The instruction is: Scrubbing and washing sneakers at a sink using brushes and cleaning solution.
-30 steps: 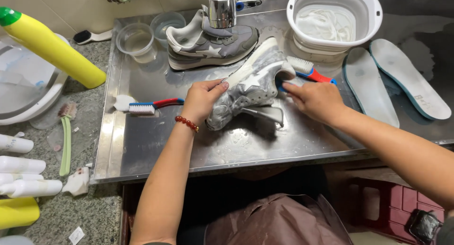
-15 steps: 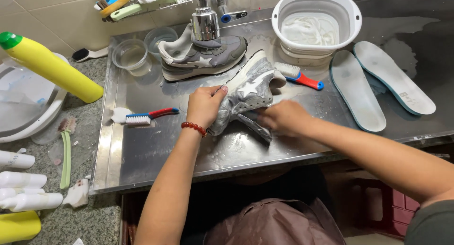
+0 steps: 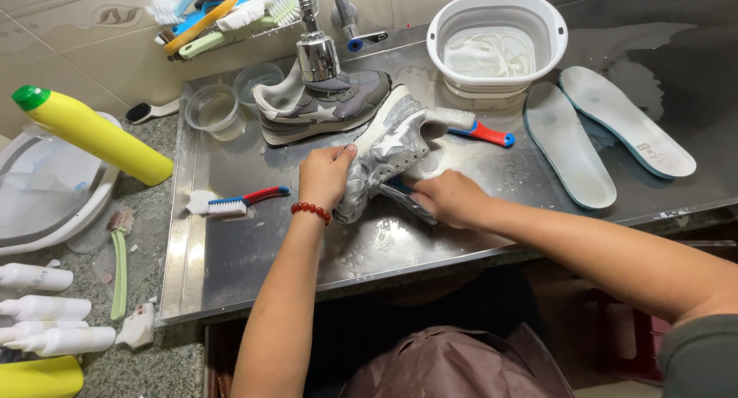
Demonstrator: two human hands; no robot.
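Head view, looking down on a wet steel surface [image 3: 254,252]. At frame centre, a soapy grey sneaker [image 3: 384,156] with a white star, tilted on its side. Left hand [image 3: 324,176], red bead bracelet at the wrist, fingers clamped on the sneaker's upper edge. Right hand [image 3: 446,198] just right of it, fingers closed on a brush handle [image 3: 403,198] pressed under the shoe; bristles hidden. Behind, toward upper centre, a second grey sneaker [image 3: 323,106] upright beneath the chrome faucet head [image 3: 317,57]. Upper right, a white tub [image 3: 500,17] holding white laces in water; beside it two insoles [image 3: 607,133] lying flat. A red-and-blue brush [image 3: 477,129] touching the soapy shoe's heel, another [image 3: 238,202] left of the left hand. Far left, a yellow bottle [image 3: 100,136] with green cap, lying slanted.
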